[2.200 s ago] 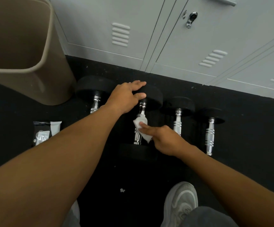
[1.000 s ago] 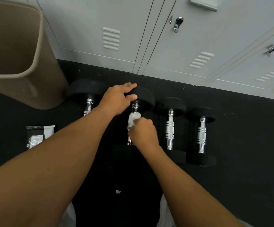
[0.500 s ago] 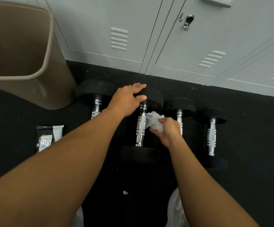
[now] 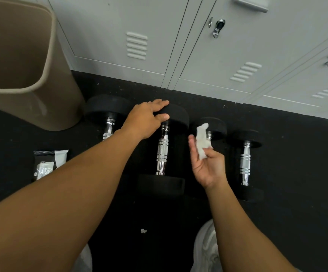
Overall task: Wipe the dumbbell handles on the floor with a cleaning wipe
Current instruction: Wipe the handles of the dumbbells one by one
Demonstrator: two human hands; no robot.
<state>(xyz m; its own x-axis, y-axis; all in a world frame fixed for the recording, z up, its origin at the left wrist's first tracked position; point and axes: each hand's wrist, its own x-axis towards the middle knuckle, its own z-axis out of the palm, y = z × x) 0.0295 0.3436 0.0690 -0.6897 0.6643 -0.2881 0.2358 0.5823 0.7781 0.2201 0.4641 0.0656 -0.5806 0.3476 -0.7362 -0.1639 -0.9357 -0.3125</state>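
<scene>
Your right hand (image 4: pixel 206 163) now off second dumbbell handle (image 4: pixel 162 154), lifted, palm up, over gap beside third dumbbell (image 4: pixel 211 130); half second ago it was close beside that handle. Cleaning wipe (image 4: pixel 202 141) pinched between thumb and fingers, crumpled, touching no metal. Your left hand (image 4: pixel 145 119) unchanged: fingers spread, pressing on far head of second dumbbell, gripping nothing. Handle bare, in full view. Likely meaning: second handle done, third handle next. Fourth dumbbell (image 4: pixel 245 163) at right end of row. First dumbbell (image 4: pixel 108 114) beside bin (image 4: pixel 29 79); its handle partly behind your left forearm.
</scene>
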